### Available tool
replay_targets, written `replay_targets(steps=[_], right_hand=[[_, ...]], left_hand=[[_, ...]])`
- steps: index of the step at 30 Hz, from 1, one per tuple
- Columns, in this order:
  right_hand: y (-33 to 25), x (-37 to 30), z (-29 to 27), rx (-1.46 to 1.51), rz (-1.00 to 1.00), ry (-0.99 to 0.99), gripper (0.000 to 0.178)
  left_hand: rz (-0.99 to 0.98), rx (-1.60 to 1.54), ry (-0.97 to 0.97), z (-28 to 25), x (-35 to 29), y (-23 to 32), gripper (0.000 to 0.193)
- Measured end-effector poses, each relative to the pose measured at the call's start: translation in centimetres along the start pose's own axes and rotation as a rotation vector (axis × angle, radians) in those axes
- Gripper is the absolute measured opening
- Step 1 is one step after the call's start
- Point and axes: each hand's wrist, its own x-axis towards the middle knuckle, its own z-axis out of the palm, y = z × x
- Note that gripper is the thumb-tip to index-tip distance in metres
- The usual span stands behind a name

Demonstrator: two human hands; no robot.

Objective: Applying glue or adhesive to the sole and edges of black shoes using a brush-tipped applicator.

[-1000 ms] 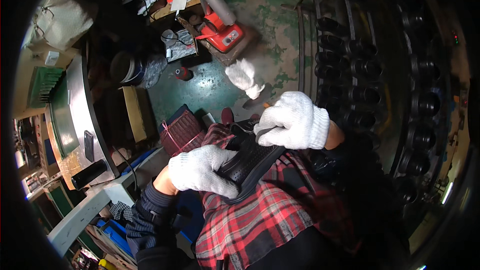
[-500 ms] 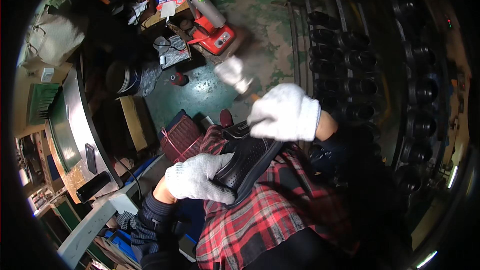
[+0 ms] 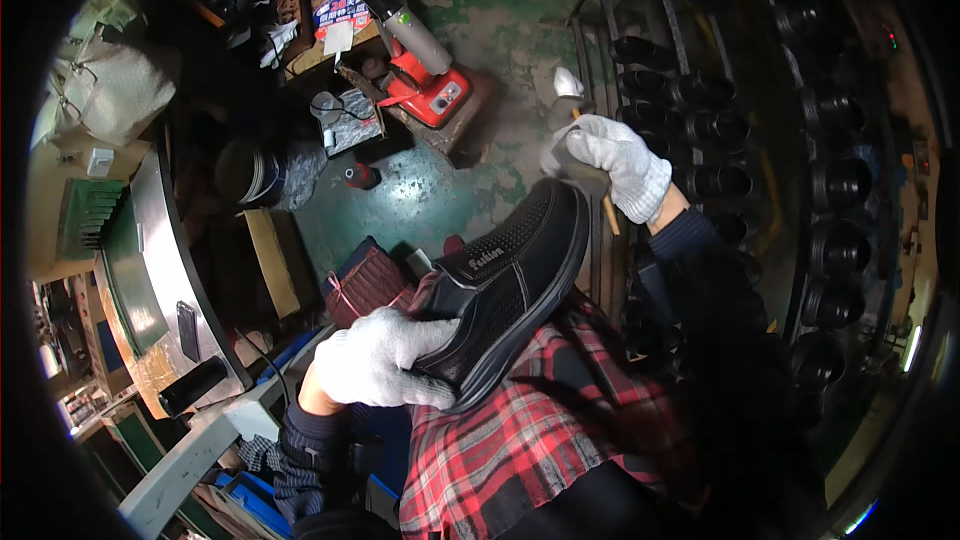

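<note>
A black shoe (image 3: 510,285) with a perforated upper, pale stitching and a thick sole lies tilted over my lap, its toe pointing up and to the right. My left hand (image 3: 385,355), in a white knitted glove, is closed round its heel end, thumb at the opening. Beyond the toe, my right hand (image 3: 625,165), gloved alike, is closed on a thin wooden-handled tool (image 3: 612,215) with a white, wrapped-looking head. A blurred greyish piece (image 3: 578,172) shows between that hand and the toe; its kind is unclear.
A red-plaid cloth (image 3: 540,395) covers my lap. Ahead stand a red-based machine with a grey cylinder (image 3: 430,90) and a small red container (image 3: 362,176). Racks of black shoes (image 3: 720,125) line the right. A metal-edged bench (image 3: 185,270) with a phone is at left.
My right hand has moved away from the shoe's upper, forward and right past the toe, with the tool. The shoe's toe end now shows, turned further up and right; my left hand still grips it.
</note>
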Motion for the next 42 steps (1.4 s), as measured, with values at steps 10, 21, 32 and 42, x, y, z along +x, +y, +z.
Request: replay_targets(steps=[10, 21, 32, 42], right_hand=[[2.8, -2.3, 1.3, 0.261, 0.244, -0.048, 0.008], [2.9, -3.6, 1.3, 0.116, 0.241, 0.100, 0.008], [5.1, -3.3, 0.4, 0.025, 0.168, -0.066, 0.023], [-0.7, -5.3, 5.4, -0.729, -0.035, -0.200, 0.018]], left_hand=[[0.228, 0.031, 0.513, 3.5, 0.2, -1.4, 0.045], [-0.392, -1.604, 0.827, 8.9, -1.6, -4.9, 0.075], [-0.134, 0.281, 1.102, 10.3, -2.1, -2.3, 0.104], [-0.193, 0.239, 1.046, 11.3, -2.6, -1.7, 0.101]])
